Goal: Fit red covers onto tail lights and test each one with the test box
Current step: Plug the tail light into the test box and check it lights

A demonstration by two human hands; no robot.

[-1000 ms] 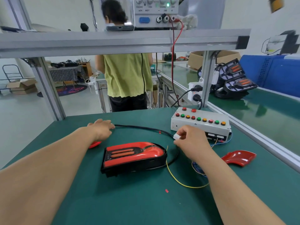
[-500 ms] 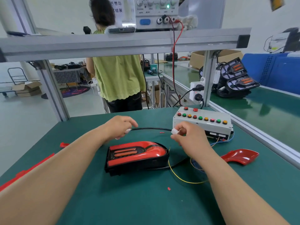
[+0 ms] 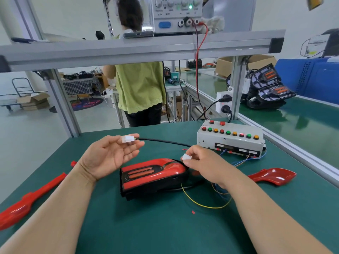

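Note:
A black tail light [image 3: 152, 173] with a red cover on it lies in the middle of the green bench. My left hand [image 3: 108, 158], palm up, pinches a white connector [image 3: 127, 139] at the end of a black cable [image 3: 165, 142] above and left of the light. Just past the light's right end, my right hand [image 3: 203, 165] pinches a second white plug [image 3: 186, 157], a short gap from the first. The grey test box [image 3: 229, 142] with coloured buttons stands behind my right hand. Thin yellow and blue wires [image 3: 201, 205] trail below my right wrist.
One loose red cover [image 3: 271, 177] lies at the right, another red part [image 3: 23, 208] at the left edge. A metal shelf beam [image 3: 128, 50] with a power supply [image 3: 176, 13] runs overhead. A person in a green shirt [image 3: 139, 88] stands beyond the bench. Uncovered tail lights [image 3: 266, 88] are stacked far right.
My left hand lifted the cable end off the bench and turned palm up, showing the white connector. My right hand drew its plug left and down toward the tail light.

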